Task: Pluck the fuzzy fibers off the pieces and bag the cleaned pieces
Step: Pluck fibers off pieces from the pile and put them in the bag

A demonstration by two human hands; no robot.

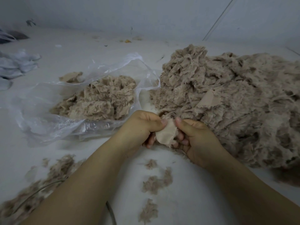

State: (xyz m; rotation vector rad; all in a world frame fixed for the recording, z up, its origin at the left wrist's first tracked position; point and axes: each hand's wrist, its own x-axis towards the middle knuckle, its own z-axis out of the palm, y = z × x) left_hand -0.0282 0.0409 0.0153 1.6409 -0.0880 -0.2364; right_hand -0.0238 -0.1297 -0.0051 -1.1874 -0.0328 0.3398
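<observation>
Looking down from your head camera, you see both of your bare forearms reaching in from the bottom edge and meeting over a pale work surface (pixel 186 192). Your left hand (pixel 142 125) is curled around one side of a small beige fabric piece (pixel 166 134), its thumb pressed on the smooth backing, while your right hand (pixel 197 137) pinches the opposite side with thumb on top and fingers tucked beneath. That piece sits between the two hands, smooth side up toward you, with fuzzy pile showing at its far edge and beneath it. Just beyond and to the right of your hands, a large heap of fuzzy pieces (pixel 227 98) spreads across the surface to the frame's right edge, and your right hand lies against its near slope. To the left of that heap, a clear plastic bag (pixel 48 101) lies open and crumpled, holding a smaller pile of pieces (pixel 100 98); you see one more scrap (pixel 71 77) just behind the bag. Loose tufts of plucked fibers (pixel 155 184) are scattered on the surface between your forearms, and a thicker drift of fluff (pixel 40 184) lies outside your left arm, with a thin cable (pixel 40 190) running through it. At the far left edge there is some crumpled white material (pixel 14 65). A plain wall (pixel 146 13) closes off the back.
</observation>
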